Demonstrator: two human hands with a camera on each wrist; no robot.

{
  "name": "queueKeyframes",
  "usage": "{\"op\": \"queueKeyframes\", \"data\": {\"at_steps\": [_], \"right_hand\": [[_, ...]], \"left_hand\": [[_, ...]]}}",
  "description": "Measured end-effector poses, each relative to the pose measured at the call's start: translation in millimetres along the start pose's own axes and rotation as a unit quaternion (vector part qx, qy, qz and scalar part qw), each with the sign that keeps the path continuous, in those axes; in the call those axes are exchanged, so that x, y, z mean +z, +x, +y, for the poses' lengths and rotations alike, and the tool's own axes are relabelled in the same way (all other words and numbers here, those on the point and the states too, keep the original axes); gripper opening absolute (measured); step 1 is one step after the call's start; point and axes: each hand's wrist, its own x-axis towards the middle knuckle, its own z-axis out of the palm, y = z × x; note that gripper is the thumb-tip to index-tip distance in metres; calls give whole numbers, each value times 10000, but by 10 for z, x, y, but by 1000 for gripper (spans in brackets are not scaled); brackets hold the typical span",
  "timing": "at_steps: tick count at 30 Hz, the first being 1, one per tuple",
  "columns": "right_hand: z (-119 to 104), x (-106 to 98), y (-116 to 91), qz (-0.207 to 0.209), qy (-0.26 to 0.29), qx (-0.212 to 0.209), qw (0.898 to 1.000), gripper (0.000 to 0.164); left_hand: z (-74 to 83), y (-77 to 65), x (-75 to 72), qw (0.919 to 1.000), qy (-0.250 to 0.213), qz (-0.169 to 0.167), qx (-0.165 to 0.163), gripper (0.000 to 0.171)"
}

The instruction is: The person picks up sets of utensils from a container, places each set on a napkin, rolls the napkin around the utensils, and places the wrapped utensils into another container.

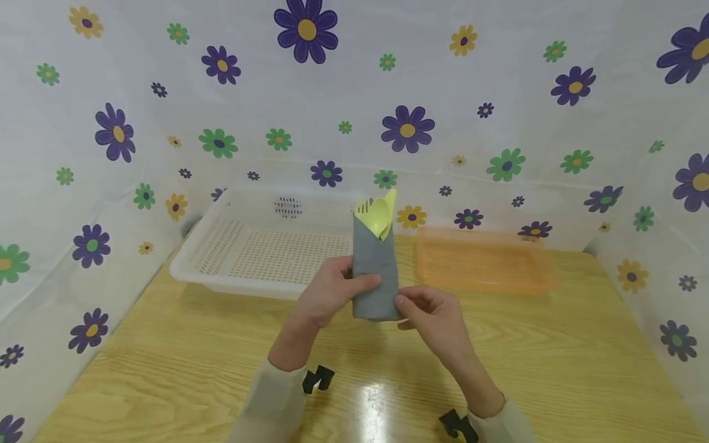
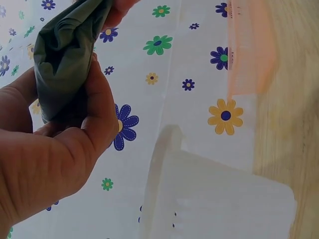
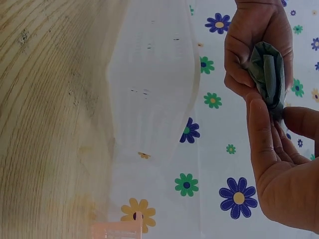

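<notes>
A grey cloth napkin (image 1: pixel 376 264), folded into a pouch, is held upright above the table in the head view. From its top stick out a yellow-green fork (image 1: pixel 363 210), a spoon (image 1: pixel 379 216) and the end of a third utensil (image 1: pixel 390 200); their lower parts are hidden in the cloth. My left hand (image 1: pixel 332 289) grips the napkin from the left, thumb across its front. At the lower right edge, my right hand (image 1: pixel 434 317) pinches the cloth between thumb and fingers. In the right wrist view the folded bottom end of the napkin (image 3: pixel 269 77) shows its layers.
Behind my left hand a white perforated basket (image 1: pixel 221 283) stands on the wooden table (image 1: pixel 183 357). An orange basket (image 1: pixel 487 286) stands at the back right. A flower-printed white sheet (image 1: pixel 343 92) encloses the back and sides.
</notes>
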Motion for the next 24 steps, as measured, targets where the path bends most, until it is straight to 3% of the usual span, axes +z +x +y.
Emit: {"op": "queueKeyframes", "data": {"at_steps": [9, 19, 24], "right_hand": [[59, 131, 100, -215, -13, -40, 9998, 22], [76, 310, 366, -288, -366, -170, 9988, 15], [125, 356, 451, -208, -808, -252, 9962, 13]], "left_hand": [[22, 39, -201, 9972, 552, 168, -474, 37], [152, 210, -508, 9894, 976, 400, -997, 43], [166, 359, -685, 9831, 1319, 554, -1145, 45]]}}
